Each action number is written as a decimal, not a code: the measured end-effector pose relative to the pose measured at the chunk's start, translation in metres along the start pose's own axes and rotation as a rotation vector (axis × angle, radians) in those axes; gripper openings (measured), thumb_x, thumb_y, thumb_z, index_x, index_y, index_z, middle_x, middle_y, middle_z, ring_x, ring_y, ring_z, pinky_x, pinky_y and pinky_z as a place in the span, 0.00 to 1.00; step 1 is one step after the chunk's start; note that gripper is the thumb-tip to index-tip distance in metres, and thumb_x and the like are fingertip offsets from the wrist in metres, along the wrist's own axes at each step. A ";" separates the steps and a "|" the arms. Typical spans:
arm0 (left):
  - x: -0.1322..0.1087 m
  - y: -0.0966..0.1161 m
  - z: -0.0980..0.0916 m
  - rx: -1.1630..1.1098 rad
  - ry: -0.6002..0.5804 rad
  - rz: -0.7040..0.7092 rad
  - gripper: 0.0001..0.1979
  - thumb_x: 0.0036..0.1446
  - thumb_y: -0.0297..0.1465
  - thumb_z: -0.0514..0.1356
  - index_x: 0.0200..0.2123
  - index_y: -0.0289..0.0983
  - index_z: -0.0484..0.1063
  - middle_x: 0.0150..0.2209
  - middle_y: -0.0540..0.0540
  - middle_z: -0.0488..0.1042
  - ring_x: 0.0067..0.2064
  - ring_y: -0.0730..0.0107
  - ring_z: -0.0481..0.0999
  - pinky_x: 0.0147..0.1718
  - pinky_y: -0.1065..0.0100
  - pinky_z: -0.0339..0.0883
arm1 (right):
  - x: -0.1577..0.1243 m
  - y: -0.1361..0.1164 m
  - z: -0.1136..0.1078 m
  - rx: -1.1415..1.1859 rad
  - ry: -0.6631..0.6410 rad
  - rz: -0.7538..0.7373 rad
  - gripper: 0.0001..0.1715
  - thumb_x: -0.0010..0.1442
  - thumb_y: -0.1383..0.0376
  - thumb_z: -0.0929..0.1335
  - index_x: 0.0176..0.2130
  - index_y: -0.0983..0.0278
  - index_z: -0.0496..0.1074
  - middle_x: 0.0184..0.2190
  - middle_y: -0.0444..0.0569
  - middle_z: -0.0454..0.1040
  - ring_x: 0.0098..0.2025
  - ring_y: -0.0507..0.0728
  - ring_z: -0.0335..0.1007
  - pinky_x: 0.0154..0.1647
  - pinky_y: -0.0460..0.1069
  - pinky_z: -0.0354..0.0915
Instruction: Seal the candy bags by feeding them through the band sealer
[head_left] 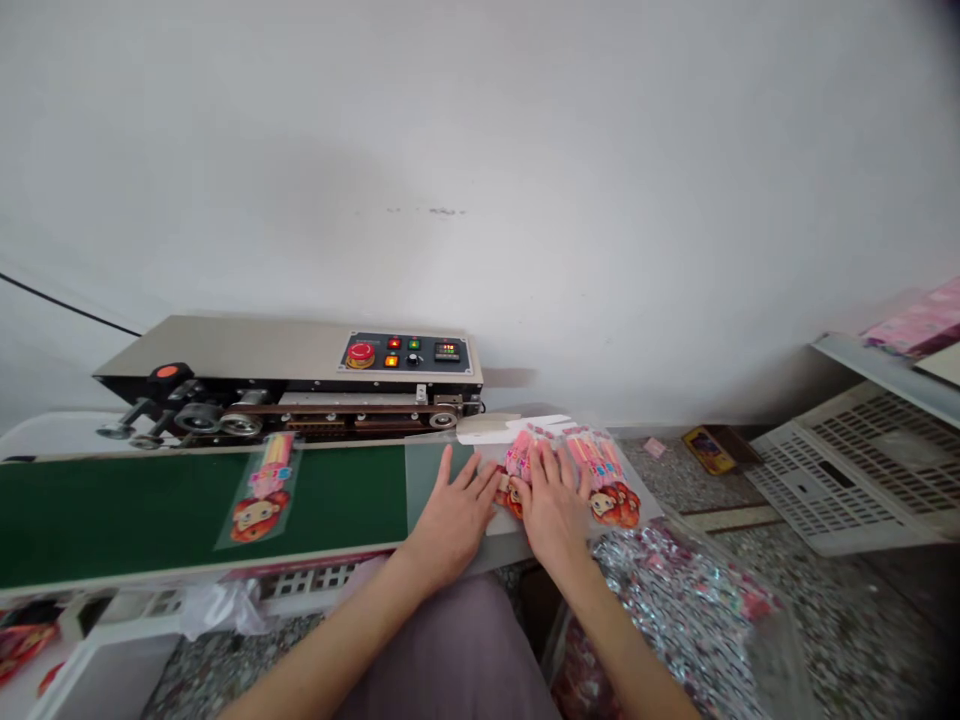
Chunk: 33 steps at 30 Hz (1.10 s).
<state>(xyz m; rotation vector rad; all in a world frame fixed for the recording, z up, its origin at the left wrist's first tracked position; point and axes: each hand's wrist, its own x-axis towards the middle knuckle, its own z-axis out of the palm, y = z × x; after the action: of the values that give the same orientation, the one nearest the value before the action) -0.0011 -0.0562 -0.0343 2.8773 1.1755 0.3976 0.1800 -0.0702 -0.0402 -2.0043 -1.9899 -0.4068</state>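
Observation:
My left hand (456, 512) lies palm down on the pale sheet at the right end of the conveyor, fingers spread. Its fingertips touch the edge of a clear packet (510, 497) printed with a red-haired cartoon figure. Over that same packet my right hand (555, 505) rests with fingers stretched out, covering much of it. Beside the right hand lie several overlapping packets (616, 503) with pink and yellow contents. Another such packet (261, 495) lies slightly tilted on the green belt (345, 500), apart from both hands.
Behind the belt stands a band sealing machine (225, 350) with a lit control panel (409, 352) and red stop button. A large clear bag (675, 610) of shiny packets is at lower right. On the floor are a white crate (847, 480) and small box (712, 450).

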 end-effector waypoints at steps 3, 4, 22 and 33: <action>-0.007 0.006 -0.004 0.059 0.033 -0.032 0.22 0.70 0.36 0.49 0.62 0.35 0.67 0.64 0.38 0.68 0.69 0.48 0.59 0.68 0.34 0.32 | -0.001 -0.004 0.000 0.058 -0.049 -0.059 0.29 0.71 0.57 0.58 0.67 0.61 0.61 0.68 0.55 0.60 0.69 0.71 0.52 0.67 0.72 0.44; -0.008 0.007 -0.007 0.055 0.026 -0.044 0.21 0.69 0.33 0.50 0.61 0.35 0.69 0.63 0.38 0.70 0.68 0.48 0.60 0.68 0.34 0.32 | -0.001 -0.006 -0.001 0.079 -0.071 -0.084 0.29 0.72 0.57 0.57 0.68 0.60 0.59 0.69 0.53 0.59 0.70 0.70 0.50 0.67 0.71 0.45; 0.002 -0.018 0.012 -0.077 0.004 -0.099 0.29 0.73 0.43 0.38 0.72 0.40 0.49 0.73 0.44 0.50 0.73 0.58 0.47 0.68 0.34 0.34 | 0.008 -0.023 -0.009 0.106 -0.123 -0.118 0.28 0.71 0.64 0.56 0.66 0.63 0.62 0.69 0.54 0.59 0.70 0.67 0.50 0.65 0.67 0.49; -0.031 -0.031 0.005 0.131 0.046 -0.252 0.29 0.72 0.44 0.43 0.70 0.40 0.56 0.71 0.43 0.55 0.72 0.51 0.51 0.67 0.32 0.33 | 0.033 -0.038 0.009 0.217 -0.103 -0.125 0.29 0.71 0.64 0.58 0.69 0.67 0.57 0.69 0.55 0.59 0.71 0.66 0.49 0.69 0.64 0.47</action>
<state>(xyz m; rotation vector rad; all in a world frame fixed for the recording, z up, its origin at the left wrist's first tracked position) -0.0426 -0.0553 -0.0491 2.7858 1.6051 0.3939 0.1419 -0.0363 -0.0357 -1.8078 -2.1264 -0.1090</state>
